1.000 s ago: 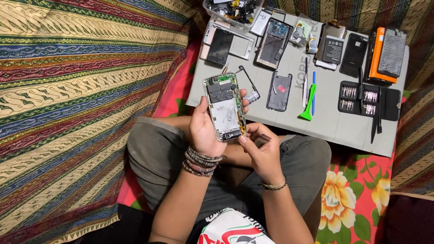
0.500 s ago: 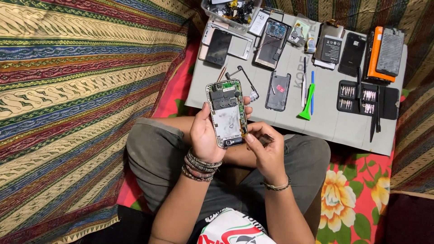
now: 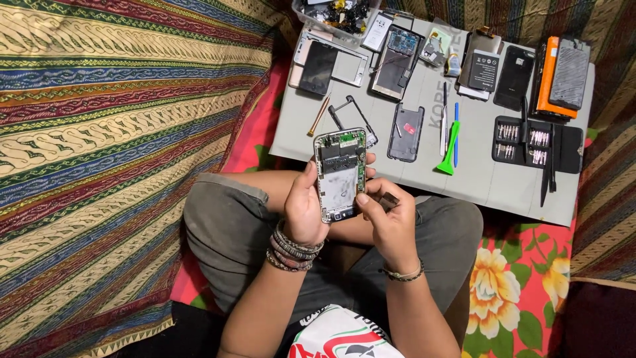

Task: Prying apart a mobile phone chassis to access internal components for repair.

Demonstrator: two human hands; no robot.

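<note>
Where the person sits cross-legged, a striped woven cloth point(image 3: 112, 132) in green, red, yellow and blue fills the whole left side, and a red cloth with large flowers point(image 3: 523, 292) shows at the near right. Beyond the knees lies a grey work mat point(image 3: 483, 179), and nothing stands between it and the hands. On the mat's far edge sit a clear tub of small parts point(image 3: 338, 14), a phone frame with a dark screen point(image 3: 319, 66) and an opened phone body point(image 3: 397, 56). To the right are a flat dark battery with a white label point(image 3: 485, 69), a black phone back point(image 3: 515, 86), and an orange case under a grey textured panel point(image 3: 563, 73). Near the right edge lies a black tray of screwdriver bits point(image 3: 536, 142). In the middle of the mat lie a grey back cover point(image 3: 405, 124), a green plastic pry tool point(image 3: 449, 149) and a thin blue tool point(image 3: 456, 129).

The opened phone point(image 3: 340, 174) is held upright above the lap, just near of the mat. Its back is off, showing a green circuit board at the top, a black block below it and a pale metal plate. The left hand point(image 3: 303, 209) wraps around its left edge, fingers curled behind it. The right hand point(image 3: 391, 222) is bunched, its thumb pressed on the phone's lower right edge, and what else it grips cannot be told.
</note>
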